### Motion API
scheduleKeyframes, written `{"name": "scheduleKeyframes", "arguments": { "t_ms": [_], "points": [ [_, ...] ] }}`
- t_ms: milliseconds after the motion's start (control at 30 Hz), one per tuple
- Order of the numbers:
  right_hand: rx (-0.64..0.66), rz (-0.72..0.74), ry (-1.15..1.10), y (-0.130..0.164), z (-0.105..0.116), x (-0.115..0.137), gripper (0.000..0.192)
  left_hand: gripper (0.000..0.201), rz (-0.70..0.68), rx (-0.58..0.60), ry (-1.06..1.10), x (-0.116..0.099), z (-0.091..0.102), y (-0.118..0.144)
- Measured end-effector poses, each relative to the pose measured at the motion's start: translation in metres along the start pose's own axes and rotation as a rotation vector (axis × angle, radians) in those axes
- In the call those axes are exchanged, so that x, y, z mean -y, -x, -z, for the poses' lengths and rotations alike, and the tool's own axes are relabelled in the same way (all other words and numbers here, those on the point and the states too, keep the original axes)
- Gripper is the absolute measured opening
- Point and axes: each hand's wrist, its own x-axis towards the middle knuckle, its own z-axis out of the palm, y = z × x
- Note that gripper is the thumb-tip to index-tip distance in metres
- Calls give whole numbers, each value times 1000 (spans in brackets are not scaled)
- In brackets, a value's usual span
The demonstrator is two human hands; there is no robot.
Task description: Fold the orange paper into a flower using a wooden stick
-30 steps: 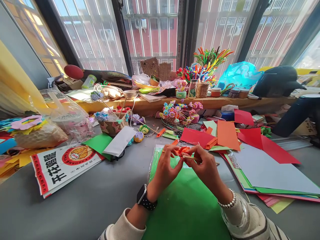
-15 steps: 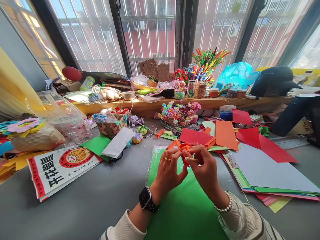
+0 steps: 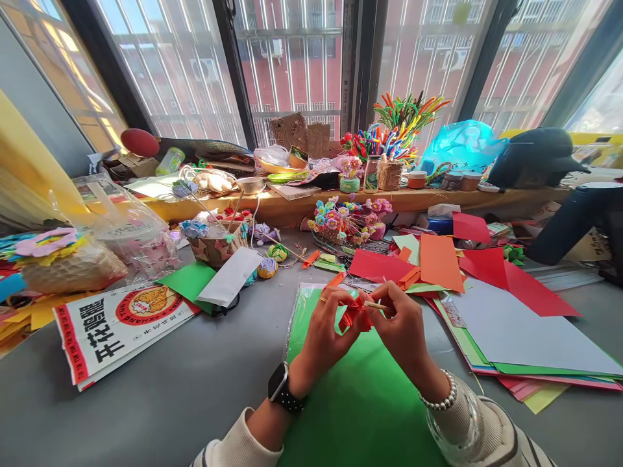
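My left hand (image 3: 321,334) is closed round a folded orange paper flower (image 3: 354,316), its fingertips and thumb pinching the petals. Against the flower's right side my right hand (image 3: 402,327) pinches a short pale stick (image 3: 376,305) between thumb and fingers. The stick's tip points toward the flower; whether it touches the paper is hard to tell. Both hands are above a green sheet (image 3: 360,402) in a clear sleeve on the grey table. A strip of orange paper (image 3: 335,279) lies just beyond my left fingers.
Stacked coloured paper (image 3: 540,334) spreads to the right, with red and orange sheets (image 3: 440,263) behind it. A printed paper bag (image 3: 126,327) lies left beside a white paper (image 3: 231,277). Farther back are a flower basket (image 3: 348,220) and a crowded windowsill (image 3: 282,206).
My left hand has turned the orange flower so more of its folds face me, with the thumb now raised onto it. The stick in my right hand has shifted slightly upward.
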Motion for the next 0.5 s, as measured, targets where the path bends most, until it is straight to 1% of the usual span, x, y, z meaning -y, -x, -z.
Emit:
{"name": "scheduleKeyframes", "arguments": {
  "t_ms": [100,200,333,500],
  "points": [
    [42,76,65,-4,3,-2,17,8,193,84,231,-1,4,-2],
    [134,168,50,-9,7,-3,13,10,320,95,393,0,8,-3],
    [208,206,-3,-12,11,-5,12,13,355,95,477,1,12,-3],
    [214,166,-17,-11,13,-6,15,14,340,106,477,1,13,-4]
  ]
}}
